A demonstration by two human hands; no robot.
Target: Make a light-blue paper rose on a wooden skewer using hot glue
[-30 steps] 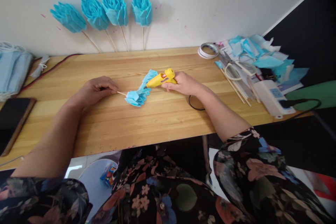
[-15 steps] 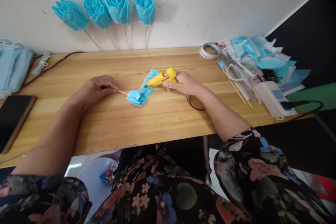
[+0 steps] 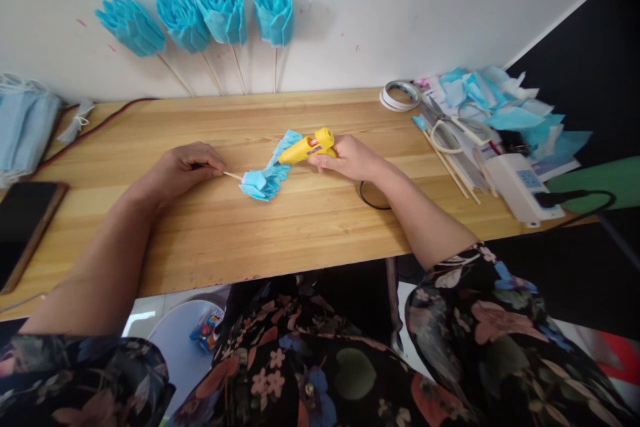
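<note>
Between the thumb and fingers of my left hand [image 3: 193,170] is pinched a thin wooden stick [image 3: 233,175]. Its far end goes into a light-blue flower [image 3: 263,187] of folded fabric-like material, lying sideways on the table. From the flower a pleated blue strip [image 3: 286,145] trails up and to the right. My right hand [image 3: 353,157] is wrapped around a yellow hot glue gun [image 3: 313,147]. The gun's dark nozzle points left and rests at or just over the strip; whether it touches, I cannot tell.
Several finished blue flowers [image 3: 220,10] on sticks lean against the wall. At right are tape rolls [image 3: 400,95], scissors [image 3: 457,133], loose sticks [image 3: 447,163], blue scraps [image 3: 500,103] and a power strip [image 3: 523,187]. Face masks [image 3: 25,123] and a phone [image 3: 30,227] lie at left.
Almost nothing differs. Both hands, the glue gun and the flower hold their places; the whole view has shifted very slightly.
</note>
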